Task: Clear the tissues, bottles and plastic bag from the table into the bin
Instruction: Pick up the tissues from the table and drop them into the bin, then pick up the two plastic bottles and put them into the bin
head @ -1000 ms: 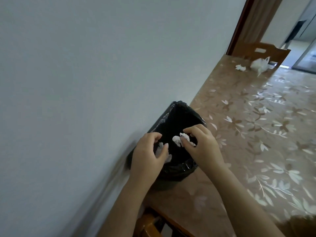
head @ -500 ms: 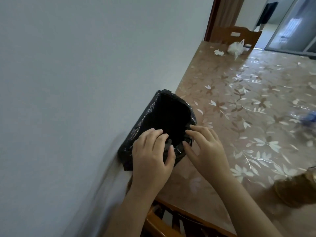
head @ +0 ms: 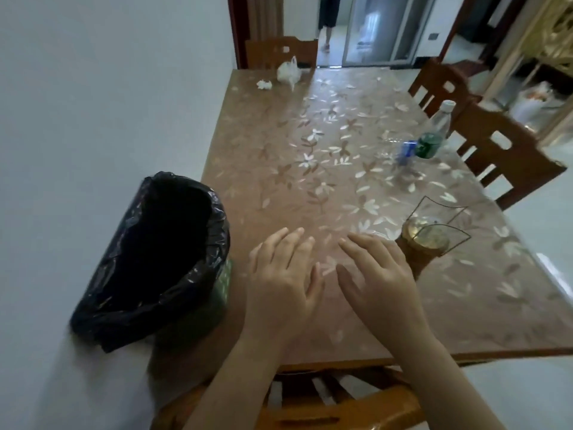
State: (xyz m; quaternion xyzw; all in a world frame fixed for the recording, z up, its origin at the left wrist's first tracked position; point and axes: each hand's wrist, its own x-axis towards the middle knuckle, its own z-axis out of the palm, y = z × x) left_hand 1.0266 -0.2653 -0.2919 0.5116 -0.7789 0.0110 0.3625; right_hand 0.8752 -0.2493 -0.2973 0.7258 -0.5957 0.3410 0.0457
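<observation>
Both hands, left (head: 283, 274) and right (head: 376, 274), are hovering spread and empty over the floral worktop (head: 310, 181) beside the black-lined bin (head: 161, 252). I'm judging that a far reach comes next: crumpled white tissue (head: 264, 84), white plastic bag (head: 289, 71), clear bottles (head: 432, 131).
</observation>
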